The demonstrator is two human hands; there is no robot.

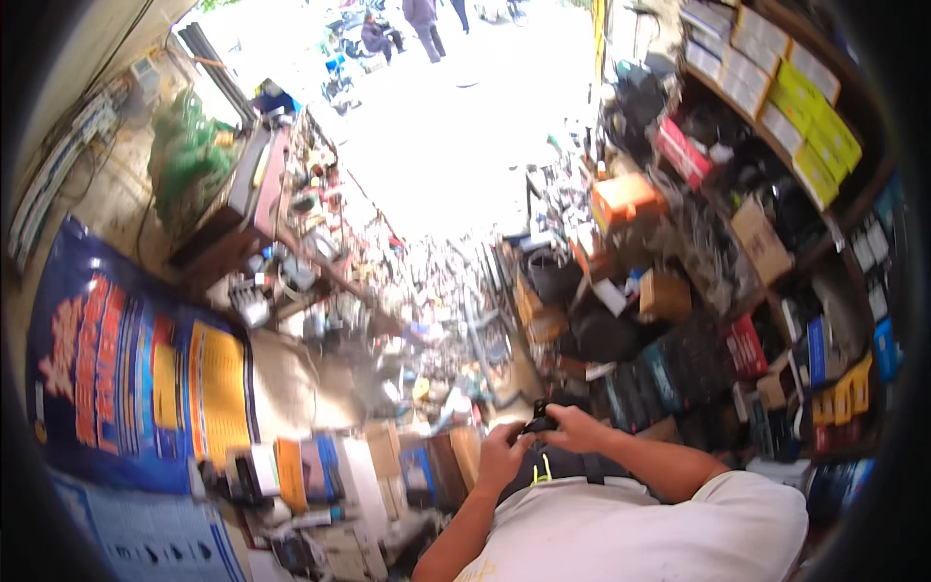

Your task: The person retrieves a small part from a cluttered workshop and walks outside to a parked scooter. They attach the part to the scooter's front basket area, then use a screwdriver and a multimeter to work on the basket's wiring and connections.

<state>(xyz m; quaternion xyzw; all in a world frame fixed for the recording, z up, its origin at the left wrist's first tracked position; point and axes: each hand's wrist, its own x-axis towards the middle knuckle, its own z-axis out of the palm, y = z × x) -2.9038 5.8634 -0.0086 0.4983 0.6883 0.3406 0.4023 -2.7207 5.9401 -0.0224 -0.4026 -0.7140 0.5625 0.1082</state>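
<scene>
My left hand (pixel 504 443) and my right hand (pixel 571 430) are together in front of my waist, both closed on a small black object (pixel 539 417), too small to identify. Their fingers cover part of it. Just below them are the dark waist of my clothing (pixel 579 466) with a bright yellow-green cord (pixel 541 475) and my white shirt (pixel 630 533).
Cluttered shelves (pixel 735 301) line the right, with an orange case (pixel 626 202). Boxes (pixel 306 475) stand low left, beside a blue-and-yellow poster (pixel 136 378). A wooden cabinet (pixel 254 189) stands back left. Tools and parts (pixel 436 291) cover the middle. People (pixel 422 27) are outside the bright opening.
</scene>
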